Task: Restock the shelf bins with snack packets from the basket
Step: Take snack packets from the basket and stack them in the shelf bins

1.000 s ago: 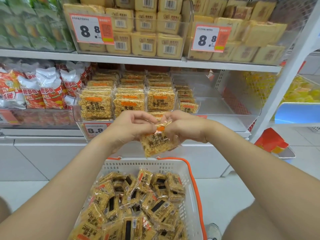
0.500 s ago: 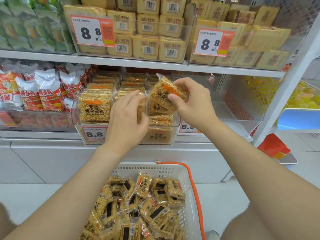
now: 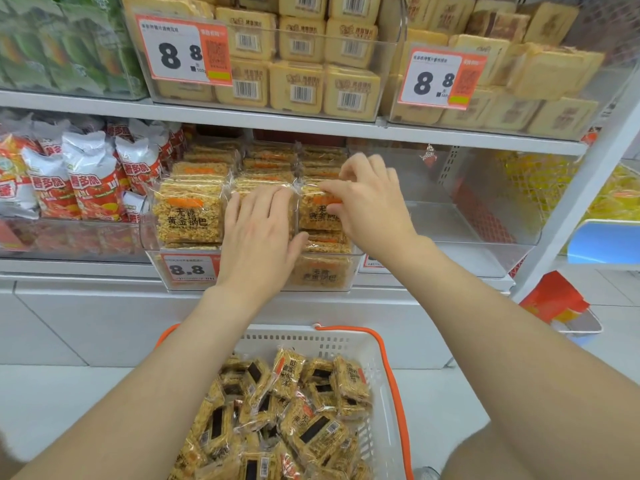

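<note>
Both bare arms reach forward and up, the forearms converging from the lower corners. The left hand [image 3: 258,237] lies flat, palm forward, its fingers straight and slightly spread, the thumb stuck out to the right toward the other hand. The right hand [image 3: 372,209] sits just right of those fingertips and a little above them, wrist bent. Its forefinger and thumb pinch the top edge of a snack packet [image 3: 320,216], and its other fingers are curled loosely above.
</note>
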The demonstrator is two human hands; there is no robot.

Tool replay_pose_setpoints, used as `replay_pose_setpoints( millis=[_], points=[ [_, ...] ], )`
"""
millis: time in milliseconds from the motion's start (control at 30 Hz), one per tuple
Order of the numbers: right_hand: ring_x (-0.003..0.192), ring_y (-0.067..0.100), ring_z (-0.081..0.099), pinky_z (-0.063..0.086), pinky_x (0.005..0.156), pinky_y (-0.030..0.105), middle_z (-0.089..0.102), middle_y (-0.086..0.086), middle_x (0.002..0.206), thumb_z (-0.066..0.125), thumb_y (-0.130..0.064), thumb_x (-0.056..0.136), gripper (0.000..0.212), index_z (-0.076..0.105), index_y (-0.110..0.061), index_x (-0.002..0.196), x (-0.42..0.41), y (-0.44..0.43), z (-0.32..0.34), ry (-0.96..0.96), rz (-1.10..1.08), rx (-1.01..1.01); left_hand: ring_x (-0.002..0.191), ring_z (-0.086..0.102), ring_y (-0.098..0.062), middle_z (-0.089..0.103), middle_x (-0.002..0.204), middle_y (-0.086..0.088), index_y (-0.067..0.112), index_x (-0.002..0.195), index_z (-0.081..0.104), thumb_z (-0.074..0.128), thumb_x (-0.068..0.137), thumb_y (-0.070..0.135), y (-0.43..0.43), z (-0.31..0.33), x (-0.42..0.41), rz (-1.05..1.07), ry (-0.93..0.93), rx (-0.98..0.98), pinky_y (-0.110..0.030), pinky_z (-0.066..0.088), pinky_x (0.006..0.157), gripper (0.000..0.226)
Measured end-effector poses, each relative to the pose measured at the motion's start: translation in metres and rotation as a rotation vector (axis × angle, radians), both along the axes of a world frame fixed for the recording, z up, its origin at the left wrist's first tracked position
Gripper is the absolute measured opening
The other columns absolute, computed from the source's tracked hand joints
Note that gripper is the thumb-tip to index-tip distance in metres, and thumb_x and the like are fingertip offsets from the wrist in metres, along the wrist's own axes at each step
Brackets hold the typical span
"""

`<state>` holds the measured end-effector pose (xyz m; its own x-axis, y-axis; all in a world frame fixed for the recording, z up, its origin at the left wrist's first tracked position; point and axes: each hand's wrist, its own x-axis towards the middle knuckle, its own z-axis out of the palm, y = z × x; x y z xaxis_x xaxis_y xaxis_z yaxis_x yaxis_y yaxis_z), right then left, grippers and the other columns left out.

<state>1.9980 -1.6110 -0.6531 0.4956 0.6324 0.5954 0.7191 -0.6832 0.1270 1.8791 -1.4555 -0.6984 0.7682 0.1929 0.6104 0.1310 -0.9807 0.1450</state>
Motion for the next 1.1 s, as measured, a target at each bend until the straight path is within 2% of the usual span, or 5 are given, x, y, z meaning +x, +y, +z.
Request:
replay_pose_setpoints(
  millis=[200,567,967,1033,1100],
  points=[
    [0.103,0.028,0.050,0.035,0.083,0.041,0.054,0.002,0.107,0.071,-0.021,0.097,0.022,0.072,-0.027,0.118,0.006,0.004,0.007,-0.009,0.047,-0.206,0.138,0.047,-0.029,0.051,0.149,-0.008,0.009,0.150,0.046,0.067,0.097,0.045,0.001,-0.001,0.006,0.059,-0.010,0.003,-0.046,0.029,0.121,0.067],
    [0.085,0.025,0.053,0.036,0.071,0.035,0.059,0.000,0.092,0.075,-0.004,0.086,0.021,0.073,-0.022,0.097,0.003,0.014,-0.014,-0.030,-0.044,0.013,0.136,0.050,-0.027,0.056,0.145,-0.004,0.014,0.143,0.054,0.073,0.095,0.034,0.005,-0.001,0.012,0.059,-0.059,-0.050,-0.048,0.030,0.122,0.056],
    [0.131,0.040,0.044,0.037,0.107,0.050,0.046,0.018,0.146,0.062,-0.019,0.081,0.063,0.052,-0.006,0.142,-0.049,-0.005,-0.013,0.011,-0.098,-0.120,0.157,0.029,-0.030,0.043,0.161,-0.012,0.008,0.154,0.044,0.072,0.098,0.029,0.007,-0.008,-0.005,-0.073,-0.114,-0.047,-0.055,0.014,0.130,0.066],
    [0.118,0.037,0.048,0.044,0.094,0.046,0.052,0.017,0.133,0.056,-0.014,0.079,0.051,0.059,-0.007,0.130,-0.059,-0.004,-0.011,-0.008,-0.010,-0.045,0.143,0.045,-0.031,0.053,0.147,-0.010,0.010,0.143,0.053,0.070,0.098,0.021,0.002,-0.008,-0.010,-0.062,-0.228,-0.027,-0.052,0.028,0.121,0.049],
    [0.097,0.032,0.050,0.044,0.077,0.041,0.056,0.012,0.108,0.046,-0.016,0.080,0.032,0.064,-0.008,0.106,-0.069,-0.002,-0.012,-0.001,0.100,-0.040,0.114,0.053,-0.033,0.059,0.122,-0.008,0.011,0.122,0.060,0.065,0.097,0.013,-0.001,-0.011,-0.016,-0.058,-0.348,0.002,-0.043,0.036,0.096,0.026]
  ],
)
